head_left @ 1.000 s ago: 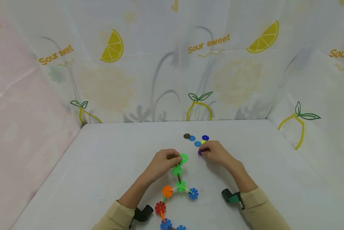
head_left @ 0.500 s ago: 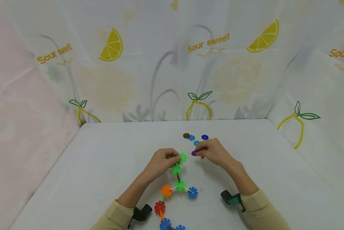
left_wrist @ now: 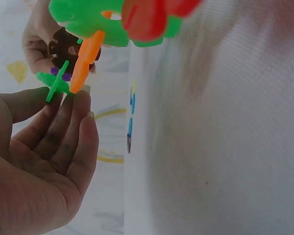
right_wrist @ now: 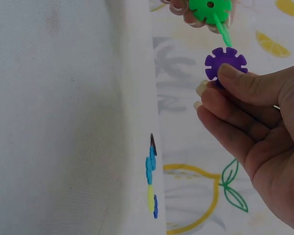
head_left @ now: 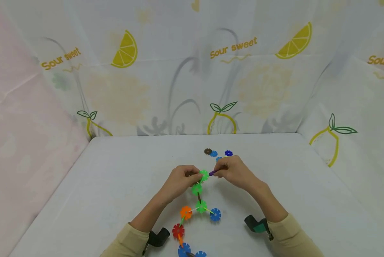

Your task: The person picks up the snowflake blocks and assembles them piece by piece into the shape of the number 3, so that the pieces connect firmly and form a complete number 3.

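My left hand pinches the far end of a chain of slotted plastic discs, at a green disc. From there the chain runs toward me through more green discs, an orange disc, a red disc and blue ones at the bottom edge. A blue disc branches off to the right. Between thumb and fingers my right hand pinches a purple slotted disc. In the right wrist view its notched rim is just below the edge of a green disc.
Beyond my right hand lie loose discs on the white table: a brown disc, a dark blue disc and light blue ones. A yellow one shows in the right wrist view. A printed cloth hangs behind.
My right hand has carried the purple disc leftward from near the loose discs to beside the green disc, turning it edge-on to the head view. My left hand has stayed nearly still.
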The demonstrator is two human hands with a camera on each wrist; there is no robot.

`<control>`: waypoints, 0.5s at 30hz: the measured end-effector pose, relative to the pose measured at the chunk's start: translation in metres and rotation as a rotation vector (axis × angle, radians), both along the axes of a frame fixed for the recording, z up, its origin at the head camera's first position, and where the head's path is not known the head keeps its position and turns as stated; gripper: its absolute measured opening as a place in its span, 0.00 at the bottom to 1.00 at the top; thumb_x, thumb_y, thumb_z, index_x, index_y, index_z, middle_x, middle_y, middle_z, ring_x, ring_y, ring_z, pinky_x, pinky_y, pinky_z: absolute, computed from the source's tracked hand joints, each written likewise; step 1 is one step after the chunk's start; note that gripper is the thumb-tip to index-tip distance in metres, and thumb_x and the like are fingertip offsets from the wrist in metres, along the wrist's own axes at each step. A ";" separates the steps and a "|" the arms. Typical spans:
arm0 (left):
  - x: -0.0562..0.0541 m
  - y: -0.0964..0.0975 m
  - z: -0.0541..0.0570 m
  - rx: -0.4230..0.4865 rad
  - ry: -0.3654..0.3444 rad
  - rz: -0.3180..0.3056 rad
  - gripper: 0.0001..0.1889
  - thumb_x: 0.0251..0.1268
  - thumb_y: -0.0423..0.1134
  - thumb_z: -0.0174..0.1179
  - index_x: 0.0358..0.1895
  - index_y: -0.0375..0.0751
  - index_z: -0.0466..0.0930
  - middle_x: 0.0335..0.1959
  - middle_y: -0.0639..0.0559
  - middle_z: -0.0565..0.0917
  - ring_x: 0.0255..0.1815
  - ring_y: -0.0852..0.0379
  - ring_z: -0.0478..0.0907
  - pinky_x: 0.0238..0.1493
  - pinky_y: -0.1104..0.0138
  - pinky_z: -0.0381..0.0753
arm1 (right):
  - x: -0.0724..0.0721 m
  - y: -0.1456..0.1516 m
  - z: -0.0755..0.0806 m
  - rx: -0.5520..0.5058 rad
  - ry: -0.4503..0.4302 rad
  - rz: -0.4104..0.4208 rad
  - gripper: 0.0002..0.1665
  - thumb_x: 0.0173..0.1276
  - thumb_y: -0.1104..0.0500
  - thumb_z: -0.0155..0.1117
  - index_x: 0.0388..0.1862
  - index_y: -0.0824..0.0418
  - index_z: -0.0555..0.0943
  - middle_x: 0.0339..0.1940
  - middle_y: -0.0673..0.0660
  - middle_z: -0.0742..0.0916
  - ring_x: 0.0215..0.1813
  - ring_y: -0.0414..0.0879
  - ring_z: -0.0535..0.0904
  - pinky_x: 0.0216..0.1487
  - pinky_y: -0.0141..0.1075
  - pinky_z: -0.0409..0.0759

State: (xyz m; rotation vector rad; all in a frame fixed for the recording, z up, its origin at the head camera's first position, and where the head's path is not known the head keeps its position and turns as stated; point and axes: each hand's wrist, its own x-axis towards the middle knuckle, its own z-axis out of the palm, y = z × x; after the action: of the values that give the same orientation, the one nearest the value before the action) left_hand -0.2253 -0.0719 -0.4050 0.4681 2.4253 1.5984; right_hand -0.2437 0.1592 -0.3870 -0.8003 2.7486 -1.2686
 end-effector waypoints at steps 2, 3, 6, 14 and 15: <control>0.000 0.000 0.001 0.004 0.000 -0.001 0.08 0.70 0.45 0.61 0.40 0.47 0.86 0.34 0.53 0.86 0.34 0.56 0.80 0.41 0.60 0.80 | 0.001 -0.001 0.001 -0.007 0.017 0.017 0.04 0.61 0.69 0.70 0.28 0.62 0.86 0.29 0.57 0.90 0.29 0.41 0.80 0.30 0.30 0.78; 0.000 0.000 0.001 0.005 0.000 0.000 0.08 0.70 0.45 0.61 0.40 0.47 0.86 0.33 0.53 0.86 0.34 0.56 0.79 0.41 0.61 0.80 | 0.002 -0.002 0.002 -0.008 0.027 0.022 0.04 0.61 0.69 0.70 0.28 0.63 0.86 0.28 0.56 0.90 0.29 0.40 0.80 0.30 0.30 0.78; 0.000 0.001 0.001 0.003 0.000 0.005 0.07 0.69 0.45 0.61 0.39 0.47 0.86 0.33 0.53 0.86 0.33 0.57 0.80 0.40 0.62 0.79 | 0.003 -0.003 0.002 -0.004 0.049 0.031 0.05 0.61 0.69 0.70 0.28 0.62 0.85 0.29 0.53 0.90 0.30 0.38 0.79 0.31 0.30 0.79; 0.001 0.000 0.002 0.000 -0.007 0.019 0.08 0.69 0.44 0.61 0.39 0.46 0.86 0.33 0.54 0.87 0.34 0.57 0.81 0.43 0.63 0.80 | 0.005 -0.006 0.002 -0.005 0.164 0.092 0.09 0.60 0.71 0.70 0.26 0.59 0.83 0.29 0.55 0.89 0.31 0.41 0.84 0.33 0.30 0.81; 0.001 0.000 0.002 -0.002 -0.007 0.024 0.08 0.69 0.44 0.61 0.39 0.46 0.86 0.32 0.54 0.87 0.34 0.57 0.81 0.42 0.63 0.80 | 0.005 -0.006 0.001 -0.003 0.171 0.095 0.09 0.60 0.71 0.70 0.26 0.59 0.83 0.29 0.56 0.89 0.31 0.42 0.84 0.32 0.30 0.80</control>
State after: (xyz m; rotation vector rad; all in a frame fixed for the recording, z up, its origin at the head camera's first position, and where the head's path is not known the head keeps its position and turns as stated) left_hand -0.2244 -0.0716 -0.4032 0.4339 2.4367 1.6042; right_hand -0.2389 0.1531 -0.3855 -1.0733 2.7980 -1.2422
